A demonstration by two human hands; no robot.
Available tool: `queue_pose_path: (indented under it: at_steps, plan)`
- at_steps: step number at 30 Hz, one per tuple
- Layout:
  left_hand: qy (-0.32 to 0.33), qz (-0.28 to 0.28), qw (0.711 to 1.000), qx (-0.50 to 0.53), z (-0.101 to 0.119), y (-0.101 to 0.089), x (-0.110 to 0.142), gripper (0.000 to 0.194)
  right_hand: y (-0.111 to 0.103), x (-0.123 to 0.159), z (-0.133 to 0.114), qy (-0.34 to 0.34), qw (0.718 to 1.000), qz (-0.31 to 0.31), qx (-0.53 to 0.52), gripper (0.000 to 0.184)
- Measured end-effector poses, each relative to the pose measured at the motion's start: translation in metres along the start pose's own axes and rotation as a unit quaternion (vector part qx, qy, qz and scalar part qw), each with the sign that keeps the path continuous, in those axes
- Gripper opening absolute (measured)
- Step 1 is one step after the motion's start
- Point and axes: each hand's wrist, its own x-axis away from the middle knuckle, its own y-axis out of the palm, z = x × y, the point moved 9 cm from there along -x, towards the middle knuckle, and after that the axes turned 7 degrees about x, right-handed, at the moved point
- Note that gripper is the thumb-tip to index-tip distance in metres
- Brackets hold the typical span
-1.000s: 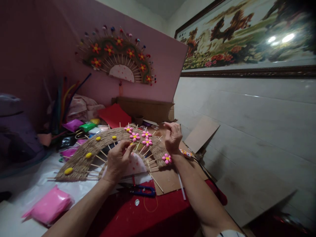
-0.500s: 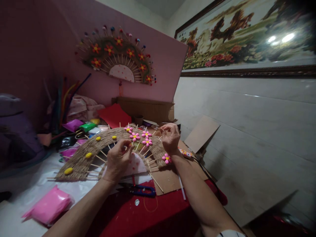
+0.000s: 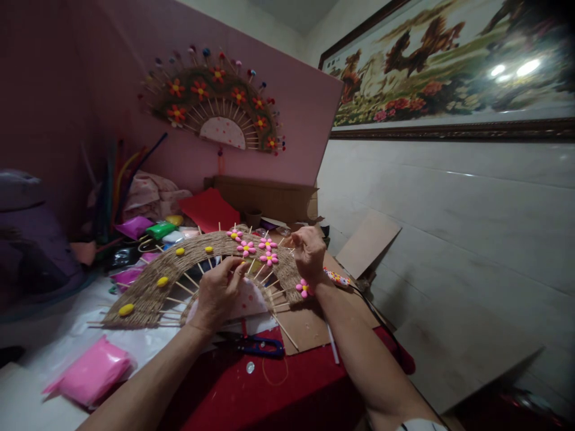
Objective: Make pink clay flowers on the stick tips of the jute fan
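Fan (image 3: 139, 293): brown, woven, arched upward; lies from lower left to centre of the frame.
Sticks (image 3: 191, 280): pale, thin, radiating across the arch.
Panel (image 3: 247, 297): pale, red-spotted, at the inner curve.
Flowers (image 3: 246, 248): five, pink-petalled, yellow-centred; right of centre.
Discs (image 3: 162, 281): four, yellow, spaced along the left half.
Yellow bit (image 3: 243, 263): pinched near frame centre, mostly hidden.

A mauve panel (image 3: 300, 120) fills much of the upper left of the frame, its far left sunk in shadow; pale ceiling (image 3: 291, 15) shows at top centre; white tiled wall (image 3: 471, 233) spans the right, a dark-framed horse picture (image 3: 417, 78) at upper right reflecting bright lights; a red surface (image 3: 215, 401) lies at bottom centre.
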Motion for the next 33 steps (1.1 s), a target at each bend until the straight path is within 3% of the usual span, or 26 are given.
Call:
queue_pose_path:
  at_steps: [8, 16, 29, 33]
  plan:
    - [0.01, 0.029, 0.999, -0.021, 0.001, -0.004, 0.0007, 0.013, -0.0007, 0.0004, -0.0061, -0.012, 1.0, 0.0, 0.008, 0.009]
    - [0.04, 0.036, 0.998, -0.008, 0.0046, -0.0043, 0.0001, 0.016, -0.0003, -0.0005, -0.0038, 0.003, 1.0, -0.005, 0.006, 0.016]
    - [0.004, 0.008, 1.0, -0.017, -0.0004, 0.001, 0.0009, 0.015, 0.0045, 0.0022, -0.0072, -0.015, 1.0, -0.02, 0.006, 0.019]
    - [0.037, 0.025, 0.999, -0.01, 0.0043, -0.0037, -0.0006, 0.018, 0.003, 0.0019, -0.01, -0.011, 1.0, -0.019, -0.003, 0.018]
